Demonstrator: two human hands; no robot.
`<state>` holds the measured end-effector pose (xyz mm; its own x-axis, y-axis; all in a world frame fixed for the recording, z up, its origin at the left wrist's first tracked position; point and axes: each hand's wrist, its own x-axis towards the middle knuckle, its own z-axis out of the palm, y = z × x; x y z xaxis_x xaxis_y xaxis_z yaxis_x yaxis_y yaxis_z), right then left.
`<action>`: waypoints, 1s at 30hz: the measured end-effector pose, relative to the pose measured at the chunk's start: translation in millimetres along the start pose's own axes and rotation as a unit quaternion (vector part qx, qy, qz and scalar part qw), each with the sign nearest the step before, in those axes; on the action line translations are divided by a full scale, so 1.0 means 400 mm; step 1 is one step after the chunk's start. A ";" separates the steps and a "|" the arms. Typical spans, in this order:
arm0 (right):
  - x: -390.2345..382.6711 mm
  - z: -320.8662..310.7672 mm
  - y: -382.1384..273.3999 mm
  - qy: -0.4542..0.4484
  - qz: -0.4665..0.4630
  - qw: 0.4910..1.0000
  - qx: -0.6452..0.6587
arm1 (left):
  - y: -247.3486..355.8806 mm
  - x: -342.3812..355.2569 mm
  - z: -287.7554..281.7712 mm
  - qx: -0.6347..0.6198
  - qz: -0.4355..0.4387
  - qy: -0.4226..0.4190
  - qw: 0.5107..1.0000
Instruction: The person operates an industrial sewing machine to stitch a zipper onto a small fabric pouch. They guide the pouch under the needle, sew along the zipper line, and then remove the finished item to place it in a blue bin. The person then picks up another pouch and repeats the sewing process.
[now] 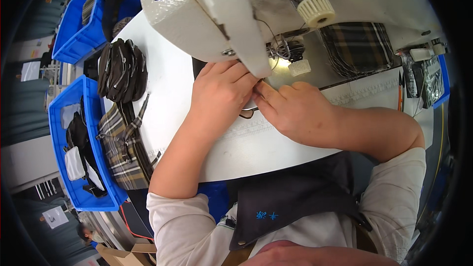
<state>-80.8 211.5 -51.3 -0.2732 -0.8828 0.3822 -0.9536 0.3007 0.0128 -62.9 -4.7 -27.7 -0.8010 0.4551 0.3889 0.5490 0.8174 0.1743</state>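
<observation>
Both of my hands meet under the head of a white sewing machine (231,15). My left hand (221,88) has its fingers bent and pressed down beside the needle area. From the other side, my right hand (300,111) pinches close to it, the fingertips of both almost touching. A small dark piece with a brown curved edge (248,114) peeks out below the fingers; most of it is hidden, and its kind is unclear. The needle and presser foot are covered by the machine head and my fingers. A lamp lights the spot right of the needle area.
A stack of dark zippered pouches (122,71) and plaid fabric pieces (123,148) lie at the left. Blue bins (86,86) stand beyond. Right of the machine are a plaid panel (359,47), a ruler strip (364,96), pens (400,91) and plastic packets (432,81).
</observation>
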 end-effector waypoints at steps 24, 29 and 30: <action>0.019 0.012 0.023 -0.002 0.030 0.999 0.025 | -0.003 -0.002 0.014 -0.061 -0.092 -0.010 0.994; 0.025 0.019 0.023 0.026 0.024 0.999 0.024 | -0.004 -0.005 0.014 -0.030 -0.069 0.002 0.997; 0.025 0.018 0.024 0.022 0.022 0.999 0.021 | -0.002 -0.006 0.015 -0.013 -0.061 0.006 0.998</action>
<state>-93.6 203.0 -54.2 -0.3102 -0.8518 0.4222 -0.9455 0.3227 -0.0437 -62.8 -4.3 -34.1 -0.8595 0.3486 0.3738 0.4539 0.8568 0.2447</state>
